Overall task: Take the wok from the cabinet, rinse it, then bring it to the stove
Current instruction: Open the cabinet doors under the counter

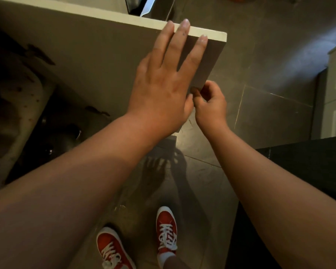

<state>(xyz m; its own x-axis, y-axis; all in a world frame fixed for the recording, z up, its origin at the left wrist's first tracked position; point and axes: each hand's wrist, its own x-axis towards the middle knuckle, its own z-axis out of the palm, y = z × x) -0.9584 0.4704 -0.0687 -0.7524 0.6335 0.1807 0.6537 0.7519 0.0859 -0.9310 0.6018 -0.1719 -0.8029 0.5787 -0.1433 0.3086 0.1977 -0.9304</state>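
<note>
While my left hand point(159, 90) lay flat on the open door point(85, 55), my right hand point(209, 105) pinched its corner. Dark pans point(62, 136) sat in the cabinet point(17, 105); I couldn't tell the wok among them.

The cabinet door point(97, 61) is a smooth, matt beige board with a paler edge; the floor tiles point(270, 117) are dark grey and smooth, with a faint sheen; the shoes point(164, 216) look like red matt cloth, with white woven laces point(166, 237); the counter point(308, 162) is black, finish unclear.
</note>
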